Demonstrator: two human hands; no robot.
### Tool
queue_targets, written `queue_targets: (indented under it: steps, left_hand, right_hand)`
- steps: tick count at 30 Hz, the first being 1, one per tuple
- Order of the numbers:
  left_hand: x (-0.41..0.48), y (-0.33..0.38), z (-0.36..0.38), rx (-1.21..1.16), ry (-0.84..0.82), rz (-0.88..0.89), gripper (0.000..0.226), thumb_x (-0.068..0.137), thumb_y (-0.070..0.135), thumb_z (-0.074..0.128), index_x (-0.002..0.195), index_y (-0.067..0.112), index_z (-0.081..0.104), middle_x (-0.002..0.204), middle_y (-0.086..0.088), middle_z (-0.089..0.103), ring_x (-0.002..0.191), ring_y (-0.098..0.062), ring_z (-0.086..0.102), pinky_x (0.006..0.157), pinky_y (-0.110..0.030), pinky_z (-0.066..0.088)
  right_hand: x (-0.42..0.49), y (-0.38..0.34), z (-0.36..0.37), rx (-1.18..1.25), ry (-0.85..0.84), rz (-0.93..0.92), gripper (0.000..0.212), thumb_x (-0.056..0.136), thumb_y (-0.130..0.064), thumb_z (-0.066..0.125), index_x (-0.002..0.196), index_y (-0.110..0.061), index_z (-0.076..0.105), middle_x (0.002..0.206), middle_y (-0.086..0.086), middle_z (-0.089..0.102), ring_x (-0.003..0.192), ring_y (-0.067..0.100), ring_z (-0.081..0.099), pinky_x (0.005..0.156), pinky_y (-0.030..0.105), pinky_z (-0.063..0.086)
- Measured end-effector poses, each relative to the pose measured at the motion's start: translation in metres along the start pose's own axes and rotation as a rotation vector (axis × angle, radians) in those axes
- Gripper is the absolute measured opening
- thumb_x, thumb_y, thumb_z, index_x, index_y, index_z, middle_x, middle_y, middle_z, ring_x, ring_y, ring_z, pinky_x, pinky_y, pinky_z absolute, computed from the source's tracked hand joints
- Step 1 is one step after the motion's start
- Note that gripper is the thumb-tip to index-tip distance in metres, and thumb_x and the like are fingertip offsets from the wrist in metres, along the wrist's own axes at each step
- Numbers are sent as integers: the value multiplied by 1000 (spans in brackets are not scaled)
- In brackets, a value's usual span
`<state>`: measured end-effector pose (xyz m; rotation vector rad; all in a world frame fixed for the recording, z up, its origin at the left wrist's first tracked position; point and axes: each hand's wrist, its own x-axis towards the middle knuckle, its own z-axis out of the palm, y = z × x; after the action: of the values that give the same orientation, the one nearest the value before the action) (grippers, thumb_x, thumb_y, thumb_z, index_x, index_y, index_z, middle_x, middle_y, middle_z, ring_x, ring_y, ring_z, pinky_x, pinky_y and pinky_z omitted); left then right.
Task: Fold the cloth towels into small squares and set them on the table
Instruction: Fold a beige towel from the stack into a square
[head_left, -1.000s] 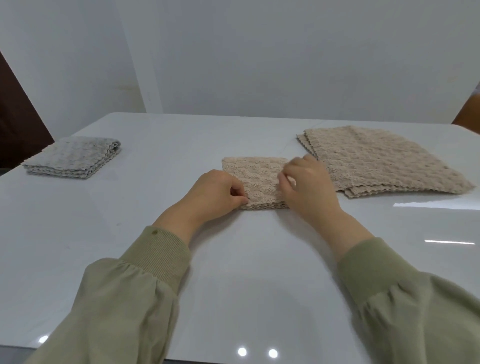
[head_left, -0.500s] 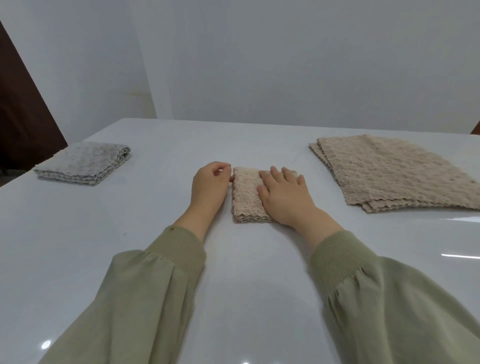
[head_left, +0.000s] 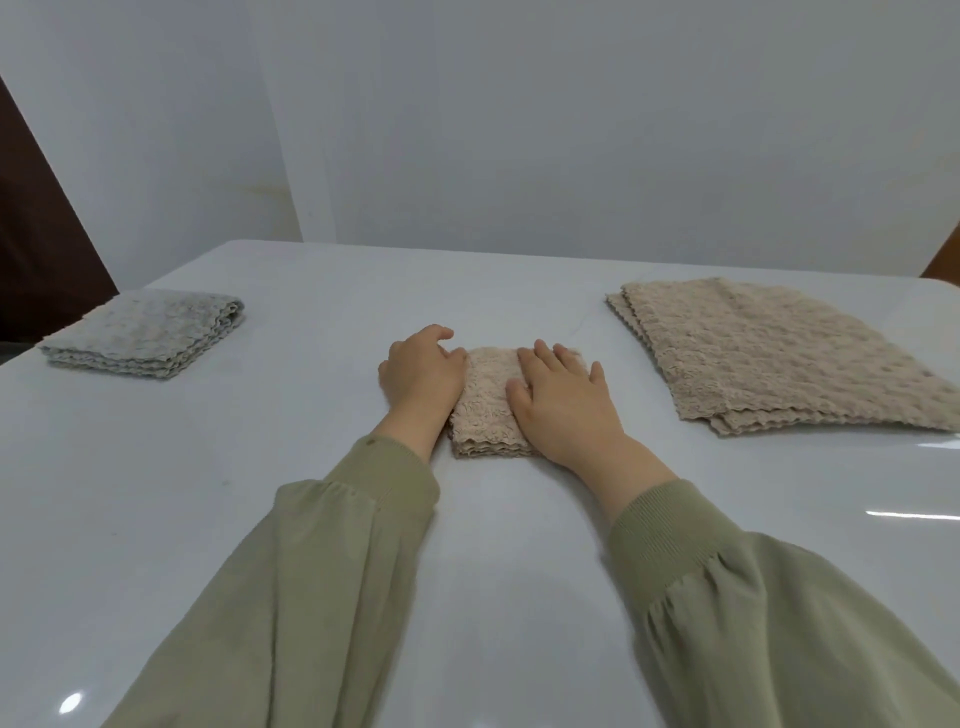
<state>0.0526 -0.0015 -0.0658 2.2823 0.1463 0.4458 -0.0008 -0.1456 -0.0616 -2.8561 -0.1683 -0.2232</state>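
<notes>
A small folded beige towel (head_left: 483, 405) lies on the white table (head_left: 311, 493) in front of me. My right hand (head_left: 561, 400) lies flat on its right half, fingers straight and spread, pressing it down. My left hand (head_left: 421, 374) sits against the towel's left edge with fingers loosely curled, its thumb touching the cloth; whether it pinches the edge I cannot tell. A stack of larger beige towels (head_left: 769, 358) lies to the right. A folded grey towel (head_left: 145, 332) sits at the far left.
The table's left edge runs close behind the grey towel, with a dark brown door or panel (head_left: 36, 249) beyond it. A white wall (head_left: 571, 130) stands behind the table's far edge. Green sleeves cover both forearms.
The beige towel went from a wider shape to a narrower one. My right hand moved from pinching its right edge to lying flat on top. My left hand shifted to the left edge.
</notes>
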Motion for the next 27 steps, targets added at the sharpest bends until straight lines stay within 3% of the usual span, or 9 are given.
queue_targets:
  steps: [4,7,10,12,17,20,23,27]
  left_hand:
    - [-19,4,-17,-118,27,287,33,96,16,44,126,16,57,127,1,57,127,-16,38,101,-21,26]
    - [-31,7,-21,163,-188,579,40,100,23,37,139,16,45,147,0,39,140,-20,24,114,-36,19]
    - [-40,4,-20,445,-557,469,50,102,36,22,150,21,17,159,7,6,145,-11,0,117,-44,6]
    - [-41,6,-21,488,-616,409,53,102,39,18,151,21,10,159,9,-1,145,-9,-4,116,-45,3]
    - [-41,4,-22,461,-588,396,57,100,44,21,151,21,8,159,8,1,145,-6,-2,117,-42,3]
    - [-44,-4,-25,362,-520,434,58,99,45,27,150,18,18,159,4,10,145,-8,5,118,-40,8]
    - [-52,-4,-36,254,-491,497,59,96,45,43,146,16,31,156,-1,21,144,-12,14,118,-31,10]
    - [-67,-2,-51,222,-398,668,60,80,37,71,133,21,51,146,1,38,134,-15,30,110,-24,21]
  right_hand:
    - [-6,4,-10,74,232,-18,47,101,-31,25,146,-18,30,156,2,22,145,18,12,117,47,3]
    - [-7,8,-8,-12,131,-39,48,101,-31,22,147,-20,26,157,0,19,146,19,10,115,50,2]
    - [-4,14,-4,-14,-77,36,50,100,-33,18,150,-23,18,158,-5,13,146,16,7,114,54,1]
    - [-2,18,-5,7,-99,89,51,100,-33,18,150,-23,18,158,-6,13,145,16,9,113,55,3]
    - [-5,18,-5,36,-108,99,53,98,-32,19,150,-22,17,158,-4,13,145,17,12,115,52,5]
    - [-15,16,-7,161,49,97,50,98,-29,26,147,-18,29,157,3,18,143,19,19,117,46,11]
    - [-30,21,-14,241,128,56,48,98,-33,34,142,-16,36,156,10,19,140,25,26,114,43,22]
    - [-51,32,-25,201,108,33,57,92,-43,46,143,-18,34,154,4,25,138,21,27,111,37,27]
